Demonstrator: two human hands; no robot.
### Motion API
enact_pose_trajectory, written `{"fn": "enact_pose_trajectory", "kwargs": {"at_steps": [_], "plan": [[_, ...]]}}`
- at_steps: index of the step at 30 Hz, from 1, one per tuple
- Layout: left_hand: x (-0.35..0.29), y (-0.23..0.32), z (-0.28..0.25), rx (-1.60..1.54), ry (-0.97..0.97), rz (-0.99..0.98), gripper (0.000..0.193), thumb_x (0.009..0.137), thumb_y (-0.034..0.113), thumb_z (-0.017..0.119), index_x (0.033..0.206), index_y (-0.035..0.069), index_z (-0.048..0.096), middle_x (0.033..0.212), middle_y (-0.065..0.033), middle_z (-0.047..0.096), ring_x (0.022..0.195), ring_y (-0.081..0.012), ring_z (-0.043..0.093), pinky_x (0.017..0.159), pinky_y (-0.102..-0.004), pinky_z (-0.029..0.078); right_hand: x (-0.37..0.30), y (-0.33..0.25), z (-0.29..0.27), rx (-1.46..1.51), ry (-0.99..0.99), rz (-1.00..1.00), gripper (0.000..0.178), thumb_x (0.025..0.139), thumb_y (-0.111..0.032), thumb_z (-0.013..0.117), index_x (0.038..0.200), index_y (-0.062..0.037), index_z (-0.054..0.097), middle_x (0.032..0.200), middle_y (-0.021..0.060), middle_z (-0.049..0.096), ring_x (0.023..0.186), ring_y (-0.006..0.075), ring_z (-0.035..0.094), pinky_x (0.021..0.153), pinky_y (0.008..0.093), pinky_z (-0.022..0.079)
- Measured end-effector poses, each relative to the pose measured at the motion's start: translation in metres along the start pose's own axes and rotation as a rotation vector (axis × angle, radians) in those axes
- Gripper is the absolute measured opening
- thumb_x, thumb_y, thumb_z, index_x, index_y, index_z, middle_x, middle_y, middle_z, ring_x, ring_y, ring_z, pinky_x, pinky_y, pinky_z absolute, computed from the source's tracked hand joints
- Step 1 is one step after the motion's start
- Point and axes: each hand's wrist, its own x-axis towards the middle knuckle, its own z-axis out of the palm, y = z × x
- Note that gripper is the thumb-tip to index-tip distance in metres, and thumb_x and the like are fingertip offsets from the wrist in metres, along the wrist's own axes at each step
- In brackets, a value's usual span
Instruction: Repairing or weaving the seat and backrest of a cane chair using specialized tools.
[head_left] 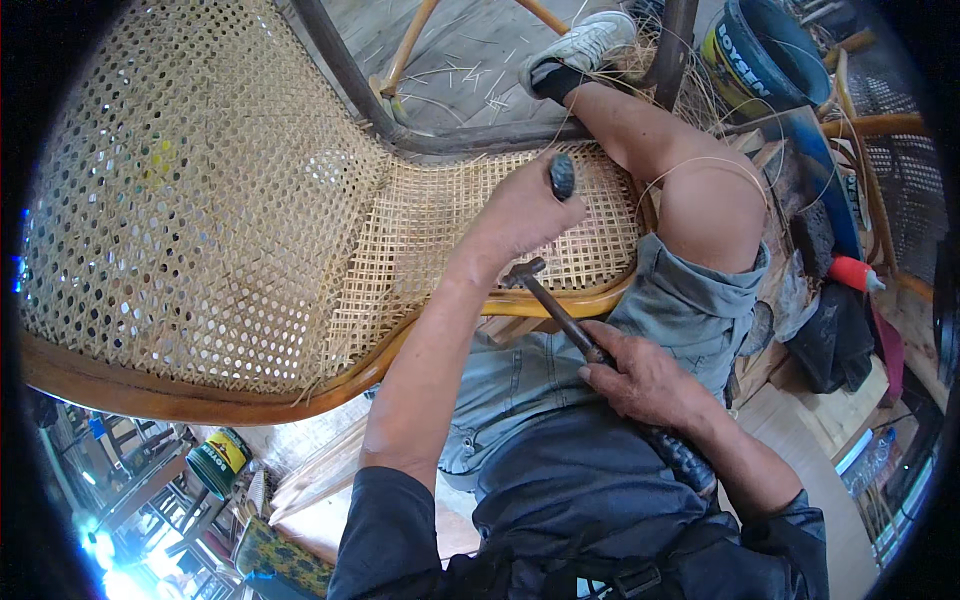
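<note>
A woven cane panel [200,200] in a curved wooden chair frame [340,385] lies across my lap, its weave more open at the right end. My left hand [520,212] is closed in a fist over that open weave, gripping a tool by its dark handle [562,177]. The rounded handle end sticks out above the fist; the working end is hidden beneath the hand. In my right hand [645,372] is a hammer [565,318], held by its dark shaft. Its metal head is just below my left hand, near the frame's front edge.
My bare knee [712,210] stands to the right of the frame. Beyond it are a blue bucket [765,60], loose cane strands and a bottle with a red body [852,272]. Cane scraps litter the floor [480,60]. A green bucket [218,465] stands at lower left.
</note>
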Motion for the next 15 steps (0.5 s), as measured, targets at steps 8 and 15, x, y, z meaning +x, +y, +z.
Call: {"fn": "enact_pose_trajectory", "kwargs": {"at_steps": [8, 15], "plan": [[0.007, -0.008, 0.008, -0.043, 0.016, -0.045, 0.015, 0.073, 0.012, 0.06, 0.083, 0.004, 0.052, 0.069, -0.0012, 0.052, 0.065, -0.0107, 0.047, 0.063, -0.0273, 0.043, 0.015, 0.014, 0.005, 0.049, 0.048, -0.091, 0.043, 0.085, -0.015, 0.052, 0.125, -0.0004, 0.043, 0.059, 0.003, 0.048, 0.048, 0.0112, 0.048, 0.048, 0.0281, 0.041], [0.014, 0.0, 0.008, 0.15, -0.026, -0.011, 0.016, 0.072, 0.012, 0.06, 0.084, 0.004, 0.052, 0.069, -0.0022, 0.053, 0.064, -0.0115, 0.047, 0.063, -0.0279, 0.043, 0.015, 0.001, -0.013, 0.271, -0.044, 0.206, 0.035, 0.084, -0.017, 0.052, 0.115, 0.0008, 0.047, 0.071, 0.0187, 0.053, 0.067, 0.0288, 0.055, 0.065, 0.0383, 0.044]]}}
